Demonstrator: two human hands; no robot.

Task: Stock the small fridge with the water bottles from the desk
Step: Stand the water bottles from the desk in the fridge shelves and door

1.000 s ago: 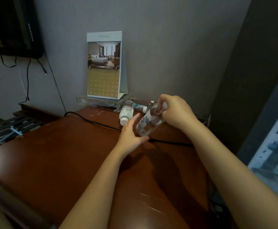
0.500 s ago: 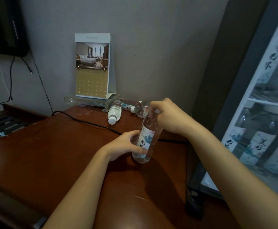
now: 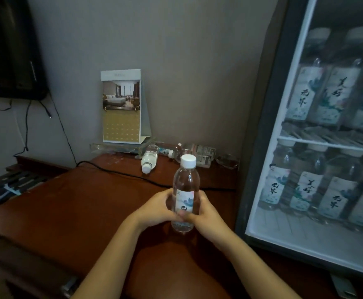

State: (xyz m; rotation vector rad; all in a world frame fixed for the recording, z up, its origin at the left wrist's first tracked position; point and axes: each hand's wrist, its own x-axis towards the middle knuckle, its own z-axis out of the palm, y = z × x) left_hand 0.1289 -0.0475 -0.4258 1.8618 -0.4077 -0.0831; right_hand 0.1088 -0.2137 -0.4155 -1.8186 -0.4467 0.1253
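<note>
The left hand and right hand both clasp an upright water bottle on the table near the fridge. Next, probably: lift it onto a fridge shelf.

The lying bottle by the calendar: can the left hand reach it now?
Probably yes, once freed: the left hand grips the upright bottle with the right hand. Toward the lying bottle only a black cable crosses the desk.
</note>
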